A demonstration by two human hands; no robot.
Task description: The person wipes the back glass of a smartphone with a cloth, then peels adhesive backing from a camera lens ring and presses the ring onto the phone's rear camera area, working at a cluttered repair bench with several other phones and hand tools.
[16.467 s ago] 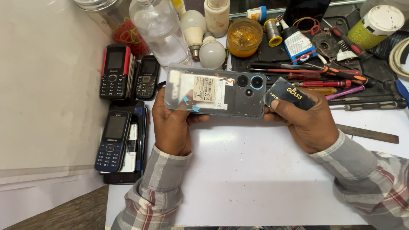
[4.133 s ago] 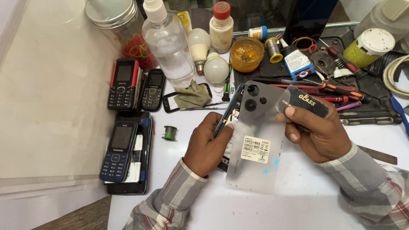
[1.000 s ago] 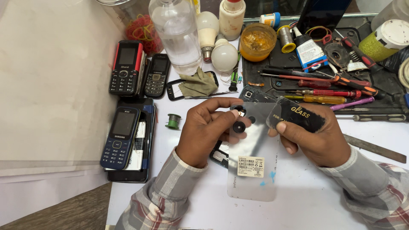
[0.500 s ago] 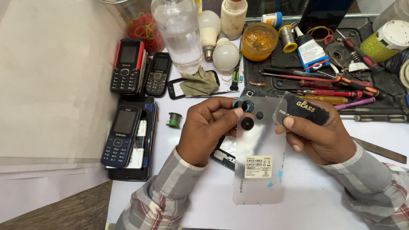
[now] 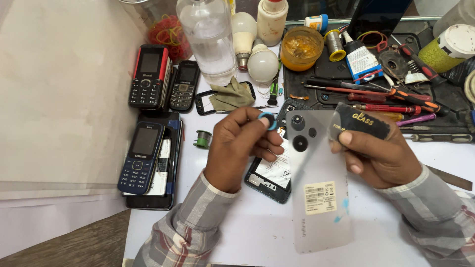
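Note:
My right hand (image 5: 383,153) holds a silvery phone back cover (image 5: 316,173) by its top edge, together with a small black packet (image 5: 361,123). The cover hangs upright, camera holes at the top, a barcode sticker lower down. My left hand (image 5: 240,146) pinches a small blue ring (image 5: 267,120) between thumb and fingertips, just left of the cover's camera holes. Under both hands a stripped smartphone body (image 5: 269,173) lies on the white table (image 5: 237,232).
Three keypad phones (image 5: 143,158) lie at the left. A clear bottle (image 5: 210,39), two bulbs (image 5: 262,64), an orange jar (image 5: 302,47) and glue bottles stand at the back. Screwdrivers (image 5: 386,94) cover a black mat at the right. A green wire spool (image 5: 202,138) sits nearby.
My left hand has pulled a blue ring off the cover's camera area and lifted it slightly left. The cover stays held upright in my right hand.

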